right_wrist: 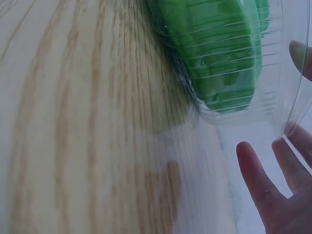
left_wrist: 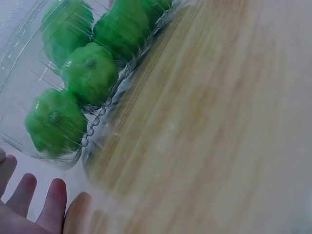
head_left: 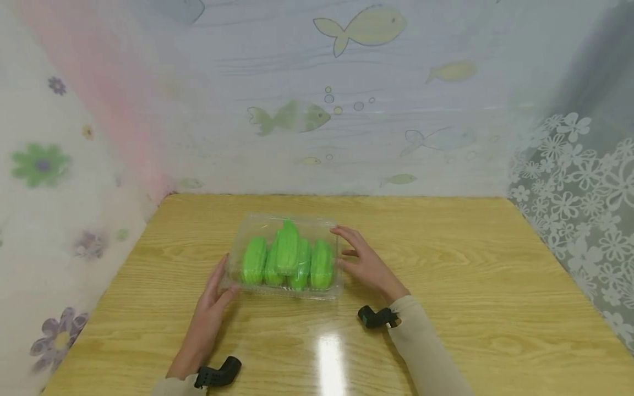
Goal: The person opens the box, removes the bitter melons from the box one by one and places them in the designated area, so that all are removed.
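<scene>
A clear plastic box (head_left: 292,293) sits on the wooden table with several green, ridged, gourd-shaped pieces (head_left: 255,261) inside. One piece (head_left: 288,250) lies on top of the others, its pointed tip toward the back. At the box's left side is my left hand (head_left: 208,308), its thumb by the front corner. The left wrist view shows straight, spread fingers (left_wrist: 52,207) beside the box's end. My right hand (head_left: 369,267) touches the right side, index finger at the back corner and thumb lower down. Extended fingers (right_wrist: 258,180) meet the box's rim in the right wrist view.
The wooden table (head_left: 470,264) reaches back to a wall (head_left: 223,137) covered with fish drawings. Flower-patterned surfaces flank it on both sides. A black wrist camera (head_left: 220,373) is on the left wrist and another camera (head_left: 376,317) on the right.
</scene>
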`<state>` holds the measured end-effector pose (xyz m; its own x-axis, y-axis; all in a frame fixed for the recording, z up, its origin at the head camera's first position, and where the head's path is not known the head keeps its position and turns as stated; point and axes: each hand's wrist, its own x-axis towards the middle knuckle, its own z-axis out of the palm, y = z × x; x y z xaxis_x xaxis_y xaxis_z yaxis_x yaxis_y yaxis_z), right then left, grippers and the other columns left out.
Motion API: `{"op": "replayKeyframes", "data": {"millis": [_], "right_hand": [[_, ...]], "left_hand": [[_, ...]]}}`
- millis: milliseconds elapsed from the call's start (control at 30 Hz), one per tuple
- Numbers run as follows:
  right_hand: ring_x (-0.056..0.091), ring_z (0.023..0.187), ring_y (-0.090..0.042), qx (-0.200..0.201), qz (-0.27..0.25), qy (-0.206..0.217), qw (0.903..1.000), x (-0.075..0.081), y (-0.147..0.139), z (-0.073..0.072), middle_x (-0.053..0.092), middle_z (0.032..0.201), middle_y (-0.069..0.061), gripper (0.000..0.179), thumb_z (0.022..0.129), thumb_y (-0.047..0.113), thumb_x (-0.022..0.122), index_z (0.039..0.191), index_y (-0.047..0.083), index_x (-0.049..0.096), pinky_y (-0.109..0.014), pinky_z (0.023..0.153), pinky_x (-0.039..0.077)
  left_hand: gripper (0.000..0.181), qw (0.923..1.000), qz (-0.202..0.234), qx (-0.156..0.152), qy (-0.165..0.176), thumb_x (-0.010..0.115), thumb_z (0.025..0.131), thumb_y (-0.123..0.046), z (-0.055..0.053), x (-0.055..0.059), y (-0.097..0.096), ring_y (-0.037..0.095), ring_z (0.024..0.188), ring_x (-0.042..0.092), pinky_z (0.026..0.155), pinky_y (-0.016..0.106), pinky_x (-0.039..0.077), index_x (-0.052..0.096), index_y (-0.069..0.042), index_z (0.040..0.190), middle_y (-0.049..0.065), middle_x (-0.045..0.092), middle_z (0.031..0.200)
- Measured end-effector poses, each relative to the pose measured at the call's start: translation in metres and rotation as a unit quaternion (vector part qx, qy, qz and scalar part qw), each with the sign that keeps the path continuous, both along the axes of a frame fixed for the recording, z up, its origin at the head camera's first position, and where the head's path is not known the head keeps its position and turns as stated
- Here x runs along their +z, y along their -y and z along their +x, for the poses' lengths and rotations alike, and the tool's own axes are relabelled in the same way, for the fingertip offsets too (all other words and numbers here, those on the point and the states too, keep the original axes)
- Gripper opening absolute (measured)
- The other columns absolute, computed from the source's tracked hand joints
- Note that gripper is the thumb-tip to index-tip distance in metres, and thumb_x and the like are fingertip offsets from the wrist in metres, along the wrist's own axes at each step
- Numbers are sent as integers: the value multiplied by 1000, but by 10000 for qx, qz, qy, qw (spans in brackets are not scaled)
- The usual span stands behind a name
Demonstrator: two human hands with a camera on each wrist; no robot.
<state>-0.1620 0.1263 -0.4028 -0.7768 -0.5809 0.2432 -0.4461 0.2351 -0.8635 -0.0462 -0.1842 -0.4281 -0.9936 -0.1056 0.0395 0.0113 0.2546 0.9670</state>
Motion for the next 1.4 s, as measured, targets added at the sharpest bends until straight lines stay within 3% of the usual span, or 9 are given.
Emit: {"op": "replayKeyframes", "data": {"millis": [167,400,567,800,967,1067,1200,1400], "right_hand": [[42,112,-41,12,12,-96,10000,1,0,0,20,142,-16,61,85,7,60,138,8,30,-51,88,38],[46,108,-40,-107,129,-123,9998,3,1,1,22,143,-12,62,85,8,60,139,11,30,-51,87,38],[47,108,-39,-114,142,-129,9998,5,1,1,23,142,-13,62,86,7,59,140,11,30,-51,87,38],[47,108,-39,-151,193,-53,9997,4,1,3,23,143,-11,62,86,10,59,140,15,29,-49,88,39],[46,109,-37,-130,184,-89,9997,4,1,3,23,143,-12,62,87,9,58,140,15,28,-48,89,39],[47,109,-38,-118,153,-141,9997,3,1,1,23,143,-12,61,87,9,58,140,12,28,-49,88,39],[47,108,-39,-130,104,-188,9997,-5,0,-5,22,143,-11,62,87,11,59,141,13,28,-51,87,39],[47,110,-30,-330,380,-263,9984,-27,-2,-19,20,144,5,64,86,26,60,141,28,26,-44,88,40]], "left_hand": [[55,9997,212,39,70,47,93,-30,-1,-1,1,12,133,8,103,50,10,20,-37,140,-13,12,146],[52,9997,243,58,61,47,93,-30,-1,-3,3,14,132,14,103,49,15,23,-38,139,-15,17,144],[51,9997,180,87,161,46,93,-34,-2,-1,5,13,131,19,101,36,24,24,-40,138,-15,19,144],[49,9996,100,71,254,46,92,-35,-2,-2,8,12,130,22,99,23,27,27,-40,137,-13,22,143],[48,9997,192,-2,142,45,93,-36,-2,-5,10,15,123,37,92,17,33,28,-39,137,-10,25,143],[47,9993,342,-103,51,44,94,-35,-4,-5,10,17,117,45,89,21,38,28,-38,138,-7,25,143],[47,9991,385,-170,23,43,94,-34,-6,-5,11,17,112,49,88,25,40,27,-37,138,-6,25,144],[48,9993,344,-124,53,43,94,-34,-7,-5,12,19,106,54,88,22,39,26,-37,139,-6,25,143]]}}
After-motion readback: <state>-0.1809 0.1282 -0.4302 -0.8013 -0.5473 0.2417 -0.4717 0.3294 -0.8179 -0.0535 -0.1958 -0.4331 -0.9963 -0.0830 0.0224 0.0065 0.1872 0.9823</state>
